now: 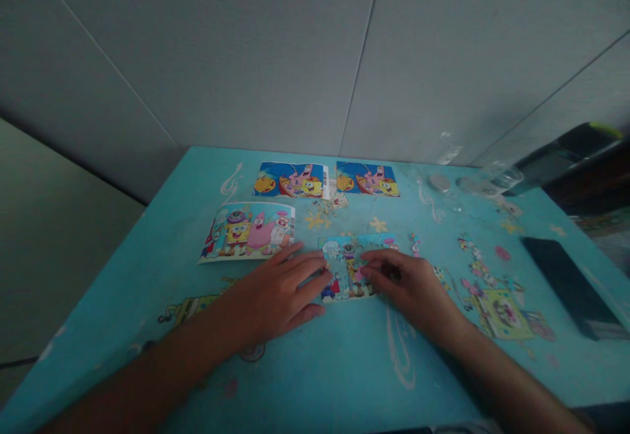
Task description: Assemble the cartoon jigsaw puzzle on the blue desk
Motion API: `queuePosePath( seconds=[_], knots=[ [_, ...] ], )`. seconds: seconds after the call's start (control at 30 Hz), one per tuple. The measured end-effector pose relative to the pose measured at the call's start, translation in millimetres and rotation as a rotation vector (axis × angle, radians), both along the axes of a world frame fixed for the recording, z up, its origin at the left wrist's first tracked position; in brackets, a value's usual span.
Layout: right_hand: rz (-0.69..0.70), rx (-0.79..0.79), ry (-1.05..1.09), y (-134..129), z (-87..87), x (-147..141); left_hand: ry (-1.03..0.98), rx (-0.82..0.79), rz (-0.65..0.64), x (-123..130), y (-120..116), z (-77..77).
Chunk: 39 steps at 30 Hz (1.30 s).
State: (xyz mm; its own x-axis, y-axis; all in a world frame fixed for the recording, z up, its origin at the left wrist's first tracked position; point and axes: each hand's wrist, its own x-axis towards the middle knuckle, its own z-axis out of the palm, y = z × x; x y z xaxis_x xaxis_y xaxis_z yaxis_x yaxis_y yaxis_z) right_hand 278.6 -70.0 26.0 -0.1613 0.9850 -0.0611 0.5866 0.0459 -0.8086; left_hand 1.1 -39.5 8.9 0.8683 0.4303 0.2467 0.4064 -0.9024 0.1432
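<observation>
A small jigsaw puzzle [338, 291] with cartoon figures lies partly assembled on the blue patterned table. My left hand [290, 289] rests at its left edge, fingers spread and fingertips touching the border. Over the puzzle's right part, my right hand [401, 280] pinches thumb and forefinger together on a small puzzle piece [361, 272], mostly hidden by the fingertips. Some loose puzzle pieces [414, 245] lie to the right of the puzzle, with more pieces [476, 260] farther right. Behind my left hand is a picture card [256, 232] showing the same cartoon figures.
At the back lie a second picture card [290, 180] and a matching blue picture [368, 178]. Clear plastic containers [502, 178] and round lids [440, 183] stand at the back right. A dark phone [571, 283] lies at the right. A grey wall [256, 60] borders the table.
</observation>
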Motion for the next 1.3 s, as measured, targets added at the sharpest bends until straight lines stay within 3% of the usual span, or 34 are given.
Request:
queuePosePath(
  seconds=[0.8,1.3],
  knots=[
    [-0.071,-0.026,-0.071,27,-5.4,3,-0.034,0.023,0.015,3,-1,-0.7],
    [0.034,0.261,-0.334,26,-5.5,-1,-0.035,0.035,0.019,4,-1,-0.9]
  ],
)
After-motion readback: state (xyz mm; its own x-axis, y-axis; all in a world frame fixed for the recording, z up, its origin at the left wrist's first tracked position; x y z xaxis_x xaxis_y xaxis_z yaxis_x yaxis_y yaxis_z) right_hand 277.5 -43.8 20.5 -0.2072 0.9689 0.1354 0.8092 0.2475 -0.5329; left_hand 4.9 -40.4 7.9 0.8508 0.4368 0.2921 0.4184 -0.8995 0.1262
